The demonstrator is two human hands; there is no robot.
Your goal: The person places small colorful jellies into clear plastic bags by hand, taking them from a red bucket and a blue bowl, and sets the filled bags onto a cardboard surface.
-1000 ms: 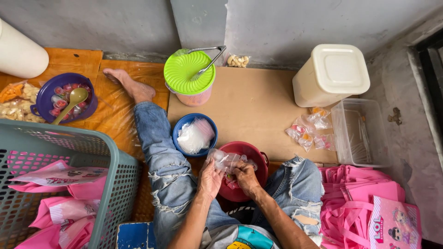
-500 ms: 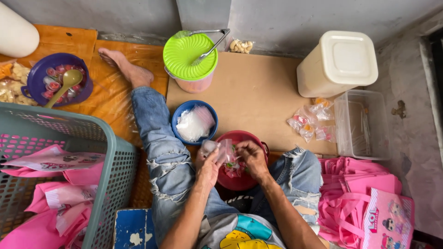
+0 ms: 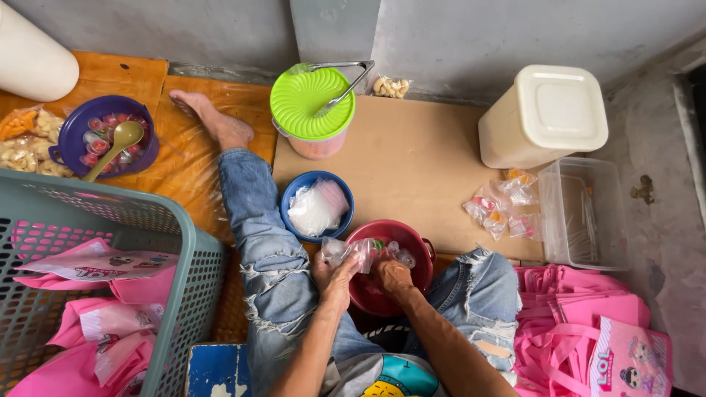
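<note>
2 hands meet over a red bowl [image 3: 393,266] that sits on the floor between the person's knees, at the near edge of a cardboard sheet [image 3: 419,162]. The left hand [image 3: 334,276] is curled, thumb and fingers pinching one side of a small clear plastic bag [image 3: 351,252]; the right hand [image 3: 392,273] pinches the other side, fingers pressed together at the bag's mouth. The bag hangs just above the bowl's rim, holding small coloured pieces.

Compared with 1 second ago, the hands sit in the same place over the bowl and the bag has stayed between them; only the view has shifted, so the same bag appears to be the 1 in work.

Beyond the bowl, touching it, a blue bowl [image 3: 316,206] holds a stack of empty clear bags. Farther on stands a tub with a green lid [image 3: 312,103] and metal tongs [image 3: 340,87] on top. At the far right of the cardboard stands a cream lidded container [image 3: 544,117]; near it lie 3 or 4 filled bags [image 3: 496,209] beside a clear plastic box [image 3: 585,213]. At the far left a purple bowl [image 3: 107,140] holds sweets and a spoon. A green basket [image 3: 95,279] with pink packages fills the near left corner.
</note>
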